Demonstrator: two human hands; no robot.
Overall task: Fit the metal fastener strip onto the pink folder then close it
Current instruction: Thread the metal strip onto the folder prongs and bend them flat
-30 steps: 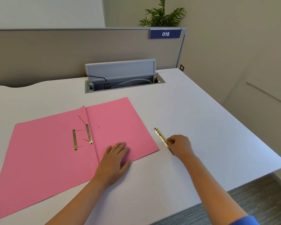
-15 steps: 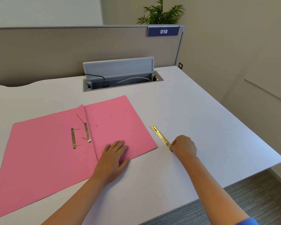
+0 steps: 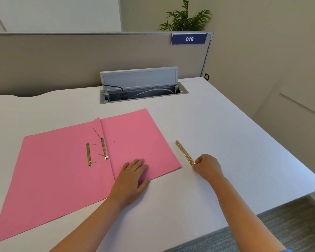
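Observation:
An open pink folder [image 3: 62, 170] lies flat on the white desk [image 3: 225, 142]. Two brass fastener pieces [image 3: 88, 154] [image 3: 104, 149] with thin prongs sit near its centre fold. A loose gold metal fastener strip [image 3: 184, 151] lies on the desk just right of the folder. My right hand [image 3: 207, 167] pinches the strip's near end with its fingers closed. My left hand [image 3: 133, 177] rests palm down with fingers spread on the folder's right leaf near its front edge.
An open cable hatch [image 3: 140, 88] with cords sits at the desk's back. A grey partition [image 3: 80, 59] with a "018" label stands behind it. The desk's right edge [image 3: 289, 155] drops to carpet. A plant [image 3: 185, 19] shows beyond the partition.
My right hand has slid down the gold strip toward its near end, so more of the strip shows. The left hand stays pressed on the folder.

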